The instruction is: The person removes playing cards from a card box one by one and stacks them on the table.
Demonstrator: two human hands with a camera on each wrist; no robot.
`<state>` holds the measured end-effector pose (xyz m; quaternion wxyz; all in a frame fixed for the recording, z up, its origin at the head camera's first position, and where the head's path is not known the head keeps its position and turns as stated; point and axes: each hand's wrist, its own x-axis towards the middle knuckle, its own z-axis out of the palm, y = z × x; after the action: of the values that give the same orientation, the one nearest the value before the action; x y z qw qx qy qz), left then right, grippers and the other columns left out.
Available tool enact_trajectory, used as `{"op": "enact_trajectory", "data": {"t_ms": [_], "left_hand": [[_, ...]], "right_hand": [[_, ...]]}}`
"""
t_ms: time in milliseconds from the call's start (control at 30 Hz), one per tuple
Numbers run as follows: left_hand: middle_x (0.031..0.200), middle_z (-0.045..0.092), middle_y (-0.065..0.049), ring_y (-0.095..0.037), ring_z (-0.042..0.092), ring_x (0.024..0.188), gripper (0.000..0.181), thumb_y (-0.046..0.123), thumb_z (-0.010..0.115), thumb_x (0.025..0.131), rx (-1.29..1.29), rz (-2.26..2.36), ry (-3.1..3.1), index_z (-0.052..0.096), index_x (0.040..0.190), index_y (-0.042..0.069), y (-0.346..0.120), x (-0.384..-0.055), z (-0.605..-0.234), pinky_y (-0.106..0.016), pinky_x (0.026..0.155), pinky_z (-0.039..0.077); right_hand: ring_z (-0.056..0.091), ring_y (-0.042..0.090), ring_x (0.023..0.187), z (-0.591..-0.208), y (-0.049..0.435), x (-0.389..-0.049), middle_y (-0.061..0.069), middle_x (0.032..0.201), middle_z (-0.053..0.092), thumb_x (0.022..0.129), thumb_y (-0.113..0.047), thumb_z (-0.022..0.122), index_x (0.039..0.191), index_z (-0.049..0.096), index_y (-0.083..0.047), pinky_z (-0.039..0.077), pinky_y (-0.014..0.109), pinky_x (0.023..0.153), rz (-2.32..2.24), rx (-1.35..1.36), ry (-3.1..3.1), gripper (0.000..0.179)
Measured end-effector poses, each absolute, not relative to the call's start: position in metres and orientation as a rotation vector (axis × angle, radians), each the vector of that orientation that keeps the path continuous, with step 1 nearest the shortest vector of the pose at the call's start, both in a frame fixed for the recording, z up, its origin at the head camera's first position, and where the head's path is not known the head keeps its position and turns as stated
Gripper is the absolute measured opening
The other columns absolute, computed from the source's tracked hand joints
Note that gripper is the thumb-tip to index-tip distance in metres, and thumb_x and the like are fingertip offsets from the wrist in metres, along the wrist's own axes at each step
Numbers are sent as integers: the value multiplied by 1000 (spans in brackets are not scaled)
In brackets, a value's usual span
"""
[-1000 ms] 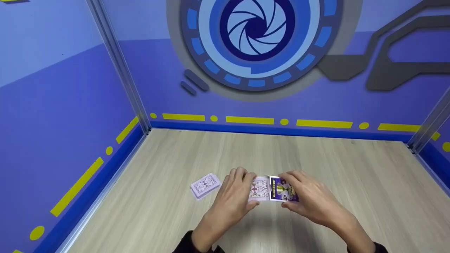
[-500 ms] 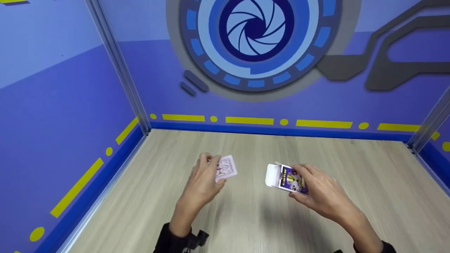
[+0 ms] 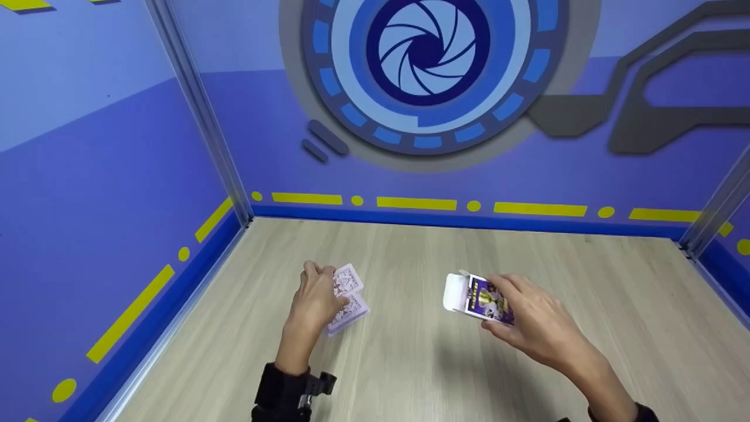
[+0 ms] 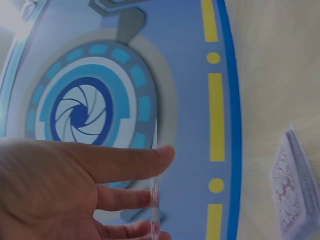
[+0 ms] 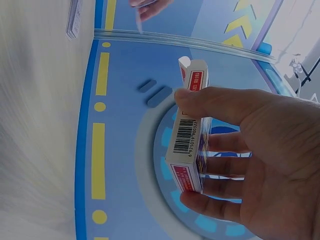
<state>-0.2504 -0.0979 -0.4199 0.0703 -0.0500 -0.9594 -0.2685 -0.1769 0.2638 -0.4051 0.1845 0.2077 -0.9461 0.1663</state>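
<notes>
My left hand [image 3: 313, 298] pinches a thin set of playing cards [image 3: 348, 279], backs up, between thumb and fingers. Edge-on in the left wrist view, the held cards [image 4: 154, 200] make a narrow strip. Just below them on the table lies a deck of patterned playing cards [image 3: 350, 312], partly covered by that hand. My right hand [image 3: 539, 319] grips a purple card box [image 3: 486, 300] by its right end. Its white flap [image 3: 455, 292] stands out to the left. The right wrist view shows the box's barcode side [image 5: 185, 136] under the thumb.
A light wooden table [image 3: 410, 357] spreads beneath both hands. Blue printed panels [image 3: 246, 129] wall it in at the back and sides, with a metal corner post [image 3: 202, 111] at back left.
My left hand was at the box's opening with cards; it has drawn away leftward, holding them, to above the table deck. The right hand has shifted slightly right with the box, whose flap now shows.
</notes>
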Motion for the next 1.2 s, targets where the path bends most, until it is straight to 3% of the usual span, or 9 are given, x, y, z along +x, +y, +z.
{"op": "enact_trajectory", "data": {"t_ms": [333,667,1200], "left_hand": [[103,52,-17,-31,52,95,53,16,90,78,-129,-635,-3041,66,118,-8,-99,-268,-448,-50,80,51],[103,53,-17,-32,53,97,57,19,89,76,-92,-608,-3094,65,120,-8,-100,-276,-467,-53,85,51],[99,52,-16,-32,53,95,58,20,95,72,-73,-614,-3142,66,114,-8,-96,-281,-482,-53,86,51]], "right_hand": [[63,29,108,-406,260,-177,12,127,64,79,-30,91,138,61,-9,55,49,78,447,592,-2677,70],[63,22,102,-410,258,-177,8,126,65,78,-30,91,137,62,-11,53,42,70,456,614,-2668,68],[65,24,101,-410,257,-175,10,124,66,79,-31,91,137,62,-9,55,44,74,430,614,-2692,69]]}}
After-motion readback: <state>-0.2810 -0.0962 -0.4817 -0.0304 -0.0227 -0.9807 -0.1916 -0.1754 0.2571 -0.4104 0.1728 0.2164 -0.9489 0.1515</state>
